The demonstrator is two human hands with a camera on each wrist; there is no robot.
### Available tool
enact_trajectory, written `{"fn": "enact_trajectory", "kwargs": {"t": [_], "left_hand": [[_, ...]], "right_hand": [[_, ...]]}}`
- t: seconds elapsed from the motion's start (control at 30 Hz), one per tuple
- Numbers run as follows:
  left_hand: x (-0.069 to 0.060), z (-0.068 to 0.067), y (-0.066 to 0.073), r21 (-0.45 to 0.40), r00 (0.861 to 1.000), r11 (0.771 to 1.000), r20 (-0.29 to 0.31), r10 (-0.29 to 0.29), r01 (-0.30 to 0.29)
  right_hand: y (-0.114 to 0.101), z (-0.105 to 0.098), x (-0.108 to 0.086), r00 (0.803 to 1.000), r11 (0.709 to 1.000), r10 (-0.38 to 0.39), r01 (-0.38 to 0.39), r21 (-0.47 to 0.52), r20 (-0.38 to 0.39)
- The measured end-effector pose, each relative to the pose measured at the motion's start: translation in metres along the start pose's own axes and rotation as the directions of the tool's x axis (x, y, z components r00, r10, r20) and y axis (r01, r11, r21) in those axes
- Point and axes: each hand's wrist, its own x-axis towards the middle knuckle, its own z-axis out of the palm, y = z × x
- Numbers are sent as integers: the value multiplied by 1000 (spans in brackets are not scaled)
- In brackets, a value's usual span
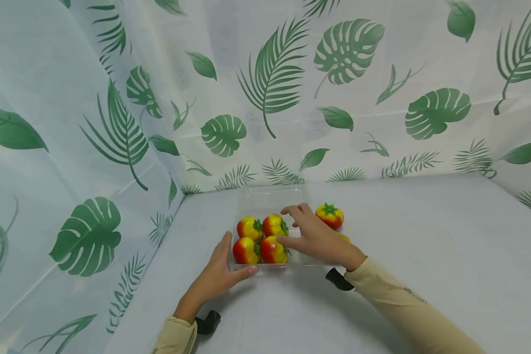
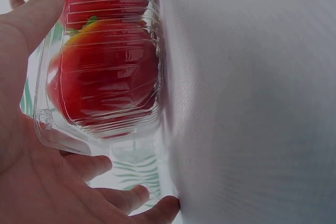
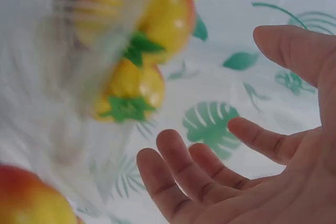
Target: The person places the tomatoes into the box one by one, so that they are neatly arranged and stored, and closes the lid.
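Observation:
A clear plastic box [image 1: 297,259] holds several red and yellow fruits [image 1: 246,250] with green leafy tops in its left part. My left hand [image 1: 221,270] lies round the box's left front corner, thumb on the front edge; in the left wrist view the hand [image 2: 47,145] has its fingers spread beside the ribbed wall [image 2: 110,129]. My right hand [image 1: 319,240] is over the box's right part, with nothing held, its fingertips near the fruits. In the right wrist view the hand [image 3: 241,177] shows its fingers apart and relaxed.
Right of the box a fruit [image 1: 329,216] stands on the white table [image 1: 416,236]; another, partly hidden by my right forearm, lies nearer. The box's clear lid [image 1: 272,196] stretches towards the back. Leaf-printed sheets [image 1: 292,98] hang behind and at the left.

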Motion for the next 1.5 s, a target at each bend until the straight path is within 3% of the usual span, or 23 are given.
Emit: {"fn": "enact_trajectory", "kwargs": {"t": [0.43,0.6,0.77,1.0,1.13,1.5], "left_hand": [[0,0,-3,2,1000,1000,6,-3,3],[0,0,-2,1,1000,1000,2,-14,14],[1,0,-3,5,1000,1000,-1,-9,9],[0,0,-4,7,1000,1000,2,2,-2],[0,0,-3,5,1000,1000,8,-2,2],[1,0,-2,4,1000,1000,3,-6,6]], "right_hand": [[24,-68,0,992,998,48,-53,-43,-113],[42,-83,-1,989,993,98,-104,-49,-109],[65,-85,2,991,994,99,-103,-44,-92],[98,-79,3,981,981,195,-195,-14,-12],[115,-74,3,977,977,211,-212,5,28],[133,-63,6,964,965,258,-260,25,66]]}}
